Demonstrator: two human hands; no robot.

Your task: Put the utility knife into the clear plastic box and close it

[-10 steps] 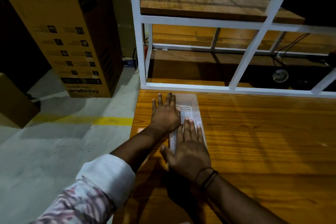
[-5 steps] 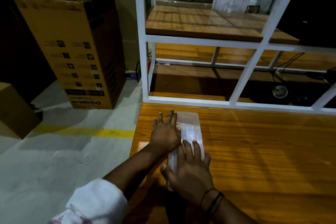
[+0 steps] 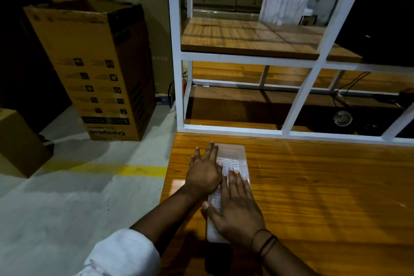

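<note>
A long clear plastic box [image 3: 235, 154] lies on the wooden table [image 3: 313, 197] near its left edge, lid down. My left hand [image 3: 203, 172] lies flat on the box's far left part, fingers spread. Flat on the near half rests my right hand [image 3: 237, 208], with the thumb on the box's left side. A pale ribbed shape shows through the lid between my hands. I cannot tell whether it is the utility knife.
A white metal shelf frame [image 3: 224, 130] with wooden boards stands just beyond the box. The table's left edge drops to a grey floor with a yellow line [image 3: 134, 169]. A tall cardboard carton [image 3: 96, 69] and a smaller one [image 3: 18, 141] stand at the left.
Both hands stay on the box lid. My right hand's fingers curled half a second ago and now lie flat again. The camera has tilted upward, showing more of the shelf.
</note>
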